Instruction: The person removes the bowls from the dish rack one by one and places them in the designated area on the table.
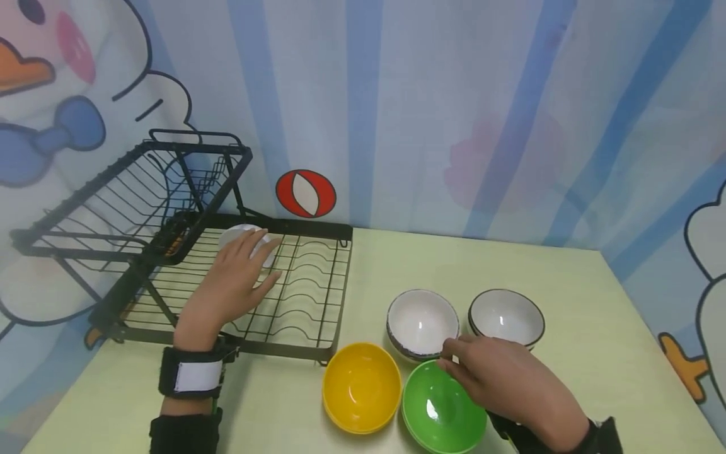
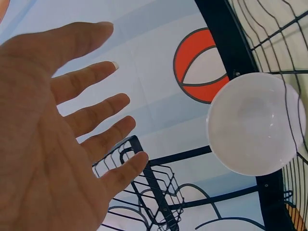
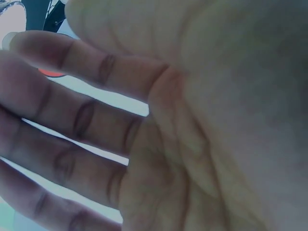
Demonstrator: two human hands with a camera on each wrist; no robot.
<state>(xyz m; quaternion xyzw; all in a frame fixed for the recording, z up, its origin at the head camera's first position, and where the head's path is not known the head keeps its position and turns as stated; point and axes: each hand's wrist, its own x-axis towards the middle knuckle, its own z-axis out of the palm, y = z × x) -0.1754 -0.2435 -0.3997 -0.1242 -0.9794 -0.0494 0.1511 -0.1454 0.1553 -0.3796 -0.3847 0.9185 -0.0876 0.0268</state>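
Observation:
My left hand (image 1: 227,284) hangs over the dish rack (image 1: 306,302), fingers spread and holding nothing. A white bowl (image 2: 255,124) sits in the rack just beyond its fingertips; the left wrist view shows a gap between them. In the head view that hand partly hides the bowl. My right hand (image 1: 510,378) is above the green bowl (image 1: 439,413), fingertips beside the lower right rim of a white dark-rimmed bowl (image 1: 422,321). Whether they touch that rim I cannot tell. The right wrist view shows its fingers (image 3: 91,115) loosely extended, with nothing in the palm.
A yellow bowl (image 1: 362,388) stands left of the green one, close to the rack's front corner. Another white dark-rimmed bowl (image 1: 507,316) is behind the right hand. The rack's raised upper tier (image 1: 51,243) rises at the left, before a patterned curtain (image 1: 408,113).

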